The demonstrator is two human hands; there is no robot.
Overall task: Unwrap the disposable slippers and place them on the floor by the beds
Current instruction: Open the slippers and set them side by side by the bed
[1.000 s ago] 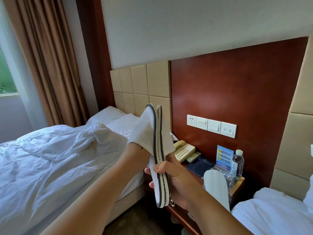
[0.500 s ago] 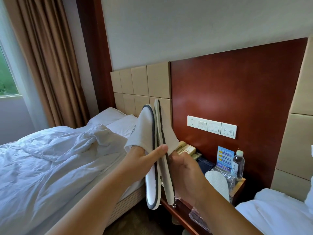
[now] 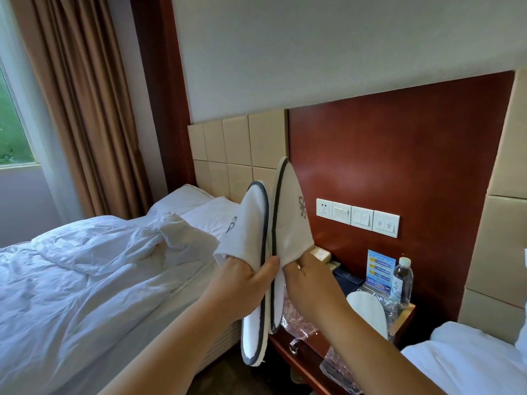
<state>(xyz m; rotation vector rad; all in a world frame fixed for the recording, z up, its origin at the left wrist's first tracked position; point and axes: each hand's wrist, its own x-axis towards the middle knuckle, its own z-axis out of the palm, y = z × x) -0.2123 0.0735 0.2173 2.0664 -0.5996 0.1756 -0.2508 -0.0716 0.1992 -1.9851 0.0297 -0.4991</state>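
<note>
Both hands sit mid-frame as I watch. Left hand (image 3: 245,283) has its fingers tucked inside the left slipper (image 3: 251,252), thumb pressed on the sole edge. Right hand (image 3: 308,276) is likewise slid into the right slipper (image 3: 291,220), fingers hidden. I see the pair held upright, soles facing each other, nearly touching, toes up. Each is white with dark edging and a grey logo. Lower right, another slipper (image 3: 368,312) lies sole-up on crinkled plastic wrap (image 3: 299,319) on the nightstand (image 3: 406,312).

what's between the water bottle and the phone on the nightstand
In the head view, a blue info card and a dark folder sit between the water bottle and the phone, which the right hand mostly hides.
</note>
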